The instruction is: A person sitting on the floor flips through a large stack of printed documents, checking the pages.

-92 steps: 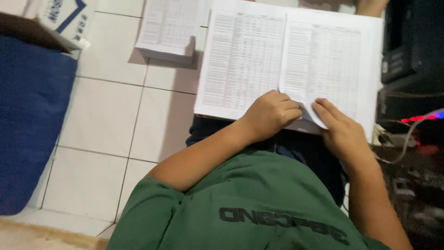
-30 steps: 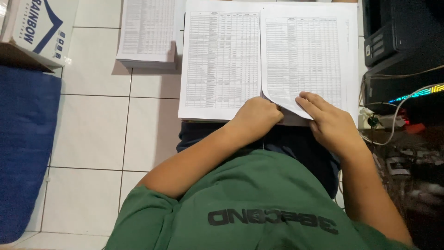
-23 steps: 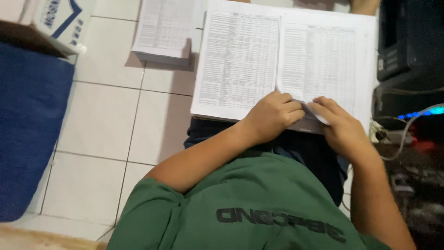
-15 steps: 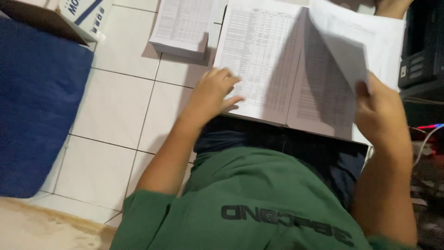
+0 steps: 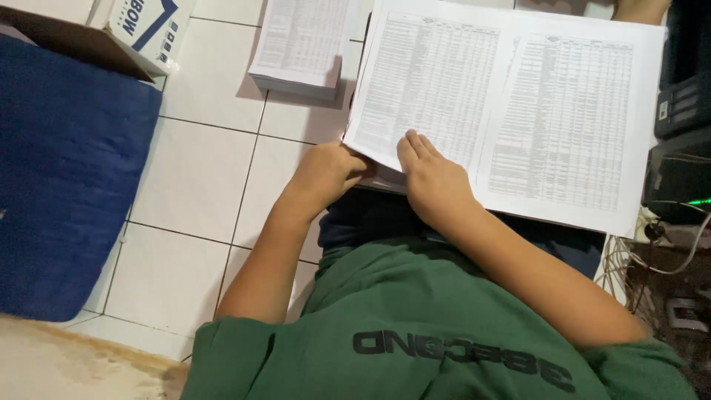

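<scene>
head view: looking down at my lap, both hands on an open bundle of printed table sheets [image 5: 511, 111] that rests across my thighs above the white tiled floor [image 5: 200, 185].
left hand: my left hand [image 5: 326, 174] is curled shut around the lower left corner of the bundle, fingers tucked under the edge, thumb side up.
right hand: my right hand [image 5: 433, 178] lies flat and open, fingers together, pressing on the lower part of the left-hand page.
bundle position: spread open in two pages, left page under both hands, right page unsupported and reaching toward the dark equipment [image 5: 685, 111] at my right.
nearby stack: a second stack of printed sheets [image 5: 300, 44] sits on the floor just beyond the bundle's upper left, apart from it.
other items: blue cushion [image 5: 70, 192] at far left, cardboard box [image 5: 141, 30] above it, loose cables [image 5: 652, 252] by my right knee.
risk one: the right page has no hand on it; in my judgement it could flop shut or slide off my lap if my knee shifts.
risk two: the corner grip is tight on thin paper; a pull could crease or tear the lower sheets.
risk three: the flat palm could drag the top sheet and skew the pile's order.
risk four: a slipping bundle could snag in the cables.
</scene>
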